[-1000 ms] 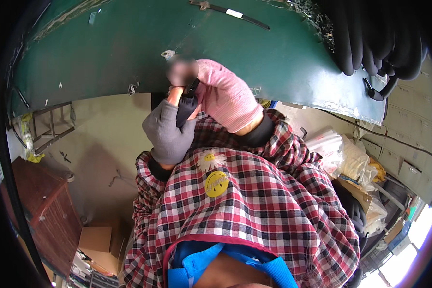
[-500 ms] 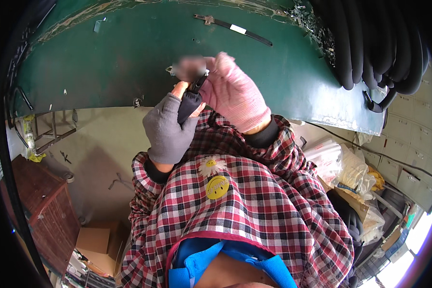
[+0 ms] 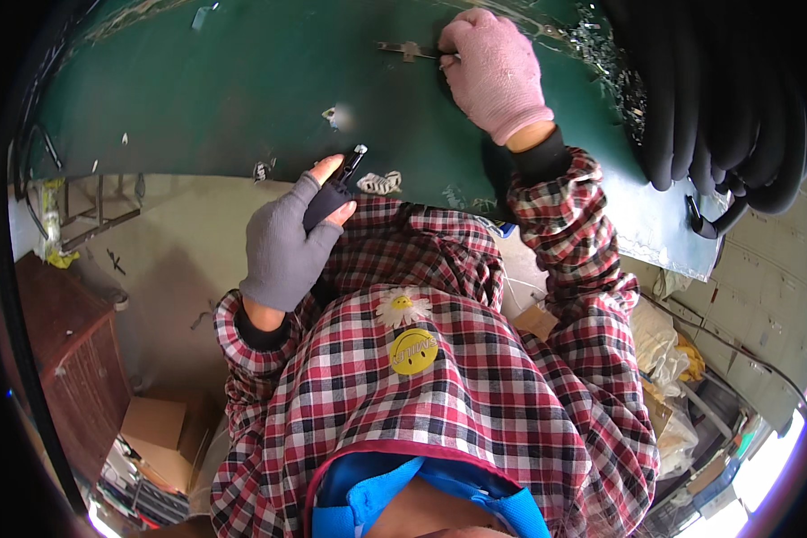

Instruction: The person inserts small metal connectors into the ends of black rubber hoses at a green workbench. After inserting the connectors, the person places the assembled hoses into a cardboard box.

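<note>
At my far left, below the green surface (image 3: 215, 99), are a reddish-brown wooden cabinet (image 3: 72, 332) and a cardboard box (image 3: 157, 426); a metal frame (image 3: 99, 215) shows just under the near edge, toward the left corner. A small clear piece (image 3: 203, 15) lies up by the far edge, on the left side, and a pale scrap (image 3: 262, 170) lies right along the near edge.

My left hand (image 3: 287, 242), in a grey glove that leaves the fingertips bare, is at the middle of the near edge, mostly on my side of it. Its fingers are clamped round a black part (image 3: 327, 204), whose bright metal end points away from me over the surface, leaning a little right. What the part is, I cannot tell. A pale, dark-streaked patch (image 3: 379, 183) is just right of it, beside the near edge.

My right hand (image 3: 498, 76), in a pink glove, is near the far edge, right of the middle, well apart from my left. Its fingers are closed on a flat tool (image 3: 410, 51); the cross-shaped metal head shows left of my fingertips, and my hand hides the rest.

Farther right, small shiny bits (image 3: 610, 81) lie scattered toward the far right corner, next to thick black tubes (image 3: 690, 90).
</note>
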Demonstrator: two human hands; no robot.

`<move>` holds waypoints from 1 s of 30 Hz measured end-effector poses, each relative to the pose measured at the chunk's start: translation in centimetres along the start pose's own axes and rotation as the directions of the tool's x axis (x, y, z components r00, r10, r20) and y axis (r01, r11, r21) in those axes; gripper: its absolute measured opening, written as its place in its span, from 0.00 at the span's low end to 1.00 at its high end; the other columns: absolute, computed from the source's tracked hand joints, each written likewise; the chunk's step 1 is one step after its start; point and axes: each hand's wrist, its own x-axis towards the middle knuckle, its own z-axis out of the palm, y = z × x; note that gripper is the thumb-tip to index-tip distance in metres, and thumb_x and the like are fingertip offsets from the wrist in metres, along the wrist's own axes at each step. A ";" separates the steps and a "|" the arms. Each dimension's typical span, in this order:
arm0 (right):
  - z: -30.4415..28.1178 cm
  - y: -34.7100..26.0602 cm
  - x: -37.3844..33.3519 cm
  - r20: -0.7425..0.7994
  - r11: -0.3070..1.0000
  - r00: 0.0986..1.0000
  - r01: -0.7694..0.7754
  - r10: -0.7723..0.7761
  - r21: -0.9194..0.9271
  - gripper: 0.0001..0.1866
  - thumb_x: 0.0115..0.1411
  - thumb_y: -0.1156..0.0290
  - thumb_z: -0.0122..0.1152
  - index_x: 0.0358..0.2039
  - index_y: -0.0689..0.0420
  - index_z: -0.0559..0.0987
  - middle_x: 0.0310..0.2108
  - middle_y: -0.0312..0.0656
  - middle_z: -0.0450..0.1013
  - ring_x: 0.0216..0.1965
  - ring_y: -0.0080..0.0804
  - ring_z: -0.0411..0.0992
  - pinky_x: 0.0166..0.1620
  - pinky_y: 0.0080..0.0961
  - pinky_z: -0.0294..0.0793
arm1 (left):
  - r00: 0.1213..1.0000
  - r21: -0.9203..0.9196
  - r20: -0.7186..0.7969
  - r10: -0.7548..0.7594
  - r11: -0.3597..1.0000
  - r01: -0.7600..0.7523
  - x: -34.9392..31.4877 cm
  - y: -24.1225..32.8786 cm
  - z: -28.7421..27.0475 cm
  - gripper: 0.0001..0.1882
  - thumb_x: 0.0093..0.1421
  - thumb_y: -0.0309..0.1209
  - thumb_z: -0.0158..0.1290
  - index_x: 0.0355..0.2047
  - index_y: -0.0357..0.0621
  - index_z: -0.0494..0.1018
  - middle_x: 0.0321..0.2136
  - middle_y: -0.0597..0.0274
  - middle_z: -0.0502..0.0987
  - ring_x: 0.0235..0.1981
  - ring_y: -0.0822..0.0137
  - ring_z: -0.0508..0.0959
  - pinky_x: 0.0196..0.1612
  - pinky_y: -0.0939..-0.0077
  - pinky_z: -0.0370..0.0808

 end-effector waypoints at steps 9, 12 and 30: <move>-1.3 0.3 -3.8 -0.212 0.868 0.973 0.181 -0.090 0.462 0.06 0.58 0.80 0.60 0.36 0.58 0.74 0.34 0.41 0.78 0.31 0.35 0.74 0.38 0.28 0.76 | 0.998 0.022 0.051 0.033 0.999 -0.034 0.7 -0.5 0.2 0.25 0.62 0.32 0.59 0.59 0.48 0.72 0.25 0.57 0.78 0.25 0.67 0.78 0.35 0.74 0.75; -2.2 0.6 -4.5 0.294 0.443 0.956 -0.257 -0.014 0.859 0.06 0.64 0.73 0.60 0.41 0.58 0.79 0.25 0.38 0.77 0.22 0.24 0.72 0.29 0.23 0.73 | 0.996 -0.033 0.085 -0.003 0.999 0.006 0.8 -0.4 -0.1 0.24 0.62 0.32 0.59 0.59 0.48 0.73 0.26 0.55 0.78 0.25 0.64 0.79 0.36 0.73 0.75; -4.5 -0.6 0.7 0.514 0.798 0.676 0.188 -0.528 0.573 0.18 0.62 0.47 0.59 0.35 0.47 0.85 0.28 0.41 0.78 0.32 0.44 0.76 0.36 0.36 0.76 | 0.998 -0.013 0.045 0.053 0.999 -0.052 -0.6 0.5 -0.4 0.28 0.57 0.33 0.64 0.59 0.52 0.74 0.32 0.50 0.82 0.30 0.55 0.83 0.32 0.66 0.78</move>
